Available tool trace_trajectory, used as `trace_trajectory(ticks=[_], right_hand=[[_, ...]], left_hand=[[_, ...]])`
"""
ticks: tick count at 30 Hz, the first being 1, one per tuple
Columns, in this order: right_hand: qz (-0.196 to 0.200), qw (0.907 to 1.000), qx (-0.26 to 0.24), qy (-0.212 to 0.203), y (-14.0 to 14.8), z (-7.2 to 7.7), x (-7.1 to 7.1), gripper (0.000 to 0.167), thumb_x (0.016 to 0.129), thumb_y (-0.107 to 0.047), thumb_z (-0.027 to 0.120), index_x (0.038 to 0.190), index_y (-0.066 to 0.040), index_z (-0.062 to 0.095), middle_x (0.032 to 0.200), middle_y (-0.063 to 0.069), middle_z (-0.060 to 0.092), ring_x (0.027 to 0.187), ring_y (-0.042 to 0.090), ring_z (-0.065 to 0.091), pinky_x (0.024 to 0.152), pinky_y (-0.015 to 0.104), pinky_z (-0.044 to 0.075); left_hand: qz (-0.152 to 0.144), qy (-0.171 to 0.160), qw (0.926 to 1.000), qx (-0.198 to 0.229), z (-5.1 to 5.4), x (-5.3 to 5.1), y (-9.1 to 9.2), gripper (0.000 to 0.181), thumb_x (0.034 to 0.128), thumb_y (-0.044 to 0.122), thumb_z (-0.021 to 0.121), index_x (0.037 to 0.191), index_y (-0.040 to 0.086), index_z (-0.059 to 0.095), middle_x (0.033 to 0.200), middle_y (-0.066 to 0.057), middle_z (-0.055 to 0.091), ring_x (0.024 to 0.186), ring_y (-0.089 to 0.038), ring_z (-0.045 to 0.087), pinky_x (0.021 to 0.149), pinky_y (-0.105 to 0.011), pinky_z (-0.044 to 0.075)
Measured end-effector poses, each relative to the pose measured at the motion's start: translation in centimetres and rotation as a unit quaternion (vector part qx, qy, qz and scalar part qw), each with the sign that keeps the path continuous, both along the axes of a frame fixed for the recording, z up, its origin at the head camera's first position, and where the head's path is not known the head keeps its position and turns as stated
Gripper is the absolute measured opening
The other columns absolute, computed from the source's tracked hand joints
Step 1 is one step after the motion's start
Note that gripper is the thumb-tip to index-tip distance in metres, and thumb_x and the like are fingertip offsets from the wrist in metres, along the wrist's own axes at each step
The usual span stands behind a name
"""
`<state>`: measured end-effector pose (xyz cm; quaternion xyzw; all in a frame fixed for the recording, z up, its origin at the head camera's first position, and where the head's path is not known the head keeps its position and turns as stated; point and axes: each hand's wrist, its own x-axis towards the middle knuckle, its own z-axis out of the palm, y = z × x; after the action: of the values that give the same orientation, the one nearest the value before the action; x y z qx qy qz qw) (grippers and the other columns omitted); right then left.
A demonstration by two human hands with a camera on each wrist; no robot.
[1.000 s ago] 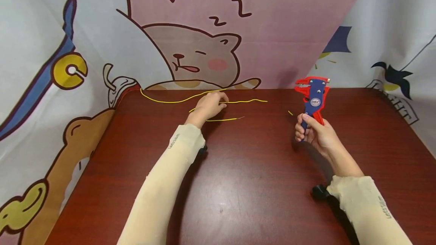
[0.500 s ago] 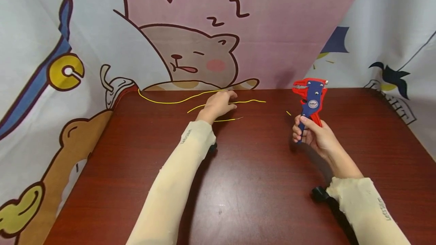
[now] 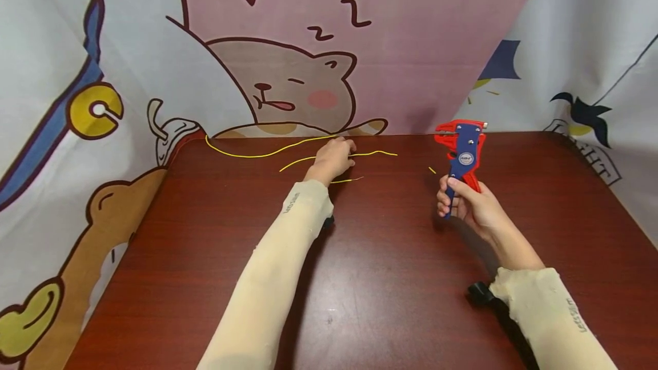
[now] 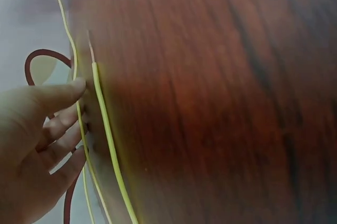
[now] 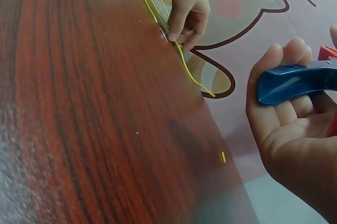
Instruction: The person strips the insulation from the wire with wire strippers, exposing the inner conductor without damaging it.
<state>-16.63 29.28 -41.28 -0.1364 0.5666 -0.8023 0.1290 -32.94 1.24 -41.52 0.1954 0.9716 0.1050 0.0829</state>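
Observation:
My left hand is low over the far part of the table, at a thin yellow wire. In the left wrist view its thumb tip overlaps that wire, with the bent fingers close behind; whether they pinch it is unclear. Just nearer lies a second yellow wire, its bare end showing; my wrist partly covers it in the head view. My right hand grips the handles of a red and blue wire stripper, held upright above the table. The tool's jaws point left, with no wire in them.
A longer yellow wire curves along the table's back edge. A short yellow snippet lies left of the stripper. Printed cloth hangs directly behind the dark red wooden table.
My left hand has moved right along the middle wire, and its thumb and fingers have drawn closer together. The right hand keeps its grip on the stripper; the head view has shifted slightly.

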Motion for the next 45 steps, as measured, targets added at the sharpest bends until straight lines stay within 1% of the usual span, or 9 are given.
trace_trajectory(ticks=[4, 7, 10, 16, 23, 25, 33, 37, 45], right_hand=[[0.002, 1.0000, -0.001, -0.001, 0.0, 0.0, 0.0, 0.025, 0.108, -0.013, 0.034, 0.101, -0.008, 0.057, 0.076, 0.000, 0.059, 0.070, 0.012, 0.063, 0.069, 0.025, 0.057], [0.005, 1.0000, -0.002, -0.002, 0.0, 0.0, 0.0, 0.025, 0.108, -0.013, 0.034, 0.101, -0.008, 0.058, 0.076, 0.000, 0.060, 0.070, 0.012, 0.063, 0.069, 0.025, 0.057], [0.008, 1.0000, -0.004, -0.002, 0.0, -0.1, 0.0, 0.025, 0.108, -0.013, 0.034, 0.101, -0.008, 0.058, 0.076, 0.000, 0.060, 0.070, 0.012, 0.063, 0.069, 0.025, 0.057], [0.011, 0.9999, -0.006, 0.001, 0.0, -0.1, 0.1, 0.026, 0.108, -0.012, 0.033, 0.102, -0.007, 0.058, 0.077, 0.000, 0.060, 0.070, 0.012, 0.063, 0.070, 0.024, 0.057], [0.015, 0.9998, -0.009, -0.002, -0.1, -0.1, 0.0, 0.025, 0.108, -0.013, 0.034, 0.102, -0.008, 0.058, 0.077, 0.000, 0.061, 0.071, 0.012, 0.064, 0.071, 0.025, 0.058], [0.019, 0.9997, -0.013, -0.004, -0.2, -0.1, 0.0, 0.025, 0.108, -0.013, 0.034, 0.103, -0.008, 0.058, 0.077, 0.000, 0.061, 0.072, 0.012, 0.064, 0.071, 0.025, 0.058], [0.031, 0.9993, -0.018, -0.006, -0.5, 0.1, -0.2, 0.024, 0.108, -0.013, 0.034, 0.103, -0.007, 0.056, 0.078, 0.001, 0.061, 0.072, 0.012, 0.064, 0.072, 0.025, 0.058], [0.032, 0.9993, -0.019, -0.002, -0.6, 0.1, -0.2, 0.024, 0.108, -0.012, 0.034, 0.103, -0.007, 0.056, 0.078, 0.001, 0.061, 0.072, 0.012, 0.064, 0.072, 0.025, 0.058], [0.034, 0.9993, -0.014, 0.001, -0.8, 0.1, -0.3, 0.024, 0.108, -0.012, 0.034, 0.103, -0.008, 0.057, 0.078, 0.001, 0.061, 0.073, 0.012, 0.064, 0.073, 0.025, 0.058]], left_hand=[[0.008, 0.007, 0.9999, -0.006, -0.1, -0.1, -0.2, 0.010, 0.0973, 0.021, 0.064, 0.106, 0.017, 0.067, 0.114, -0.001, 0.066, 0.107, -0.017, 0.062, 0.089, -0.033, 0.053], [0.007, 0.011, 0.9999, -0.003, -0.1, -0.2, -0.3, 0.006, 0.0978, 0.017, 0.062, 0.100, 0.018, 0.068, 0.108, 0.001, 0.068, 0.100, -0.015, 0.063, 0.086, -0.032, 0.053], [0.007, 0.010, 0.9999, 0.000, -0.1, -0.1, -0.5, 0.008, 0.0986, 0.017, 0.060, 0.099, 0.018, 0.068, 0.108, 0.001, 0.067, 0.099, -0.016, 0.063, 0.084, -0.033, 0.053], [0.006, 0.001, 0.9998, 0.019, 0.3, 0.1, -1.0, 0.011, 0.1005, 0.019, 0.058, 0.107, 0.016, 0.068, 0.114, -0.002, 0.065, 0.102, -0.019, 0.062, 0.087, -0.032, 0.052], [-0.003, 0.034, 0.9988, 0.037, 1.0, 0.0, -1.4, 0.008, 0.0985, 0.018, 0.062, 0.104, 0.016, 0.068, 0.110, -0.003, 0.064, 0.101, -0.020, 0.062, 0.085, -0.033, 0.053], [-0.010, 0.042, 0.9982, 0.040, 1.3, -0.1, -1.4, 0.009, 0.0982, 0.017, 0.063, 0.105, 0.016, 0.068, 0.110, -0.004, 0.063, 0.102, -0.020, 0.063, 0.087, -0.033, 0.053], [-0.024, 0.074, 0.9944, 0.072, 2.8, 0.4, -1.8, 0.005, 0.0972, 0.017, 0.065, 0.102, 0.015, 0.067, 0.102, -0.002, 0.061, 0.094, -0.018, 0.063, 0.083, -0.032, 0.052], [-0.027, 0.076, 0.9929, 0.087, 3.5, 0.7, -2.0, 0.005, 0.0974, 0.019, 0.065, 0.101, 0.016, 0.066, 0.102, -0.001, 0.061, 0.093, -0.017, 0.064, 0.081, -0.032, 0.053], [-0.042, 0.089, 0.9893, 0.108, 5.0, 1.3, -2.3, 0.007, 0.0972, 0.019, 0.065, 0.103, 0.015, 0.066, 0.104, -0.002, 0.064, 0.097, -0.017, 0.064, 0.085, -0.031, 0.052]])
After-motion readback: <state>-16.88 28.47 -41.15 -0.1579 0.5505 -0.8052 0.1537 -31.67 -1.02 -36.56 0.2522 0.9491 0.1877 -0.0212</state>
